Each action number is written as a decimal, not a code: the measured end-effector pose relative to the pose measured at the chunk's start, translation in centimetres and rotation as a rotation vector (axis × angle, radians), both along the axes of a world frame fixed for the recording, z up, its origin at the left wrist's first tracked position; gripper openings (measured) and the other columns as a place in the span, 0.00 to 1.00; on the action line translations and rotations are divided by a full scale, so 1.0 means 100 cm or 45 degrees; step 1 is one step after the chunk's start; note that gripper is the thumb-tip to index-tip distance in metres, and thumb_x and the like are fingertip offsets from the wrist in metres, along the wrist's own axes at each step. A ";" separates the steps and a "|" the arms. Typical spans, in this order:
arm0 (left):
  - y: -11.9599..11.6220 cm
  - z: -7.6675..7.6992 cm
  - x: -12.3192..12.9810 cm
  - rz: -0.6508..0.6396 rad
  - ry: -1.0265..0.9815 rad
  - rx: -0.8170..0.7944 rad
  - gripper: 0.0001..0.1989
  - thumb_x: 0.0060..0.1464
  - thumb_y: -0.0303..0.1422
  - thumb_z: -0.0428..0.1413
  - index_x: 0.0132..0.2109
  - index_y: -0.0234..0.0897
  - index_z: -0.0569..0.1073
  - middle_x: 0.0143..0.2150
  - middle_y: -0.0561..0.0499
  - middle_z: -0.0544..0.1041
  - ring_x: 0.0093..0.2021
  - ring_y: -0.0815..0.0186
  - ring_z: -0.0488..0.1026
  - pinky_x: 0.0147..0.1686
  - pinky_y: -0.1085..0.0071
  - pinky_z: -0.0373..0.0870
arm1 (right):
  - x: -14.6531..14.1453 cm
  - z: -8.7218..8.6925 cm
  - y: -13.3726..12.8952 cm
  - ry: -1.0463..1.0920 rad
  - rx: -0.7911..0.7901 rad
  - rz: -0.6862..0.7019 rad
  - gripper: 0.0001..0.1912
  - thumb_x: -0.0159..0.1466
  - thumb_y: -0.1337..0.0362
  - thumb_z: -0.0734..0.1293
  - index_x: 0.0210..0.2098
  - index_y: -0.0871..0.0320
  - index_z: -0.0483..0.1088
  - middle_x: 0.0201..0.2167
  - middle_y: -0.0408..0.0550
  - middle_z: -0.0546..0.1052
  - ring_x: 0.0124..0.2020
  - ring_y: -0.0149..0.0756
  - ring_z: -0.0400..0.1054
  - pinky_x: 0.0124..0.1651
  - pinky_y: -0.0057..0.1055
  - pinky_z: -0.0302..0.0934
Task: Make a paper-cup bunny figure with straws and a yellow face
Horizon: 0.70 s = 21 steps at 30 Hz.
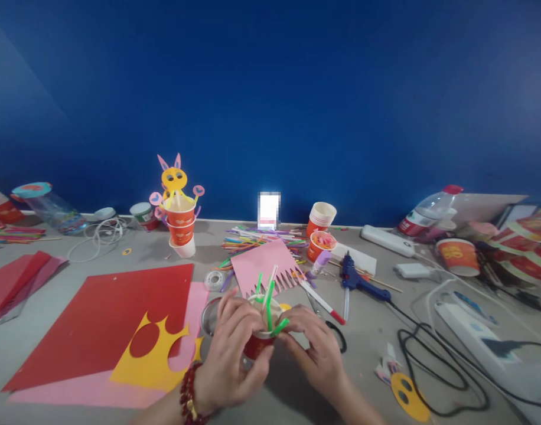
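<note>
My left hand [237, 348] is closed round a red and white paper cup [258, 345], fingers on its rim and thumb on its side. Bent green straw-like strips [269, 307] and a pale stick [274, 274] stick up out of the cup. On the cup's right rim, my right hand [312, 342] pinches with thumb and forefinger near the end of one green strip; its fingertips partly hide the contact. Just behind the cup lies a pink sheet [266, 260] with a fringed edge. A roll of clear tape [214, 280] is close to my left hand.
Red paper [97, 319] and a yellow cut-out sheet [157, 354] lie left. A decorated cup stack [182, 227] stands behind them. A blue glue gun [361, 280], its black cord [430, 360], a marker [323, 301] and a yellow paper face [407, 395] are right.
</note>
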State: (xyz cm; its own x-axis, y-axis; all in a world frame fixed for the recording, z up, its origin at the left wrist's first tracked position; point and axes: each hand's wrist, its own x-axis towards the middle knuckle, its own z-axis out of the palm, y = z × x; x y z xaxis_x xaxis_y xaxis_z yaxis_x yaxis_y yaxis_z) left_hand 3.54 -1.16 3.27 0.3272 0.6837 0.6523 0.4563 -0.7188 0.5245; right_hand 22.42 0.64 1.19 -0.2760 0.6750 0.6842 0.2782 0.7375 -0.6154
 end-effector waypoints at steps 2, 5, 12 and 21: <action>0.001 -0.001 0.000 0.026 0.001 0.008 0.10 0.52 0.21 0.53 0.41 0.38 0.68 0.37 0.49 0.74 0.42 0.59 0.69 0.59 0.48 0.55 | 0.000 -0.001 0.000 -0.006 -0.017 0.013 0.04 0.65 0.70 0.66 0.36 0.54 0.70 0.30 0.46 0.78 0.34 0.38 0.73 0.42 0.34 0.68; 0.002 -0.003 0.001 0.041 0.006 0.015 0.09 0.53 0.22 0.54 0.41 0.38 0.68 0.37 0.49 0.74 0.42 0.59 0.69 0.59 0.49 0.56 | 0.000 -0.002 -0.001 -0.012 -0.029 0.030 0.04 0.65 0.71 0.66 0.36 0.54 0.69 0.31 0.46 0.78 0.34 0.37 0.73 0.43 0.34 0.67; 0.003 -0.006 0.002 0.025 0.010 0.028 0.09 0.54 0.20 0.54 0.39 0.37 0.67 0.37 0.49 0.74 0.41 0.61 0.68 0.54 0.54 0.60 | 0.002 -0.003 0.001 -0.016 -0.029 0.042 0.06 0.64 0.72 0.66 0.36 0.55 0.70 0.32 0.46 0.78 0.35 0.37 0.73 0.42 0.34 0.67; 0.002 -0.009 0.003 0.007 -0.003 -0.012 0.09 0.55 0.19 0.53 0.39 0.37 0.66 0.37 0.50 0.73 0.41 0.62 0.68 0.54 0.54 0.59 | 0.003 -0.006 0.000 -0.017 0.000 0.043 0.08 0.63 0.73 0.67 0.39 0.55 0.70 0.34 0.48 0.79 0.36 0.38 0.74 0.46 0.37 0.66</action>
State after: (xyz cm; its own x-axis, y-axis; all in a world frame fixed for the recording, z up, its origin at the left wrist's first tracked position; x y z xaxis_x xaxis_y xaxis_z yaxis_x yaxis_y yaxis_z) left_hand 3.84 -1.00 2.34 0.3223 0.6915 0.6465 0.4589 -0.7114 0.5322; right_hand 22.70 0.64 0.58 -0.3076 0.6650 0.6805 0.2616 0.7468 -0.6115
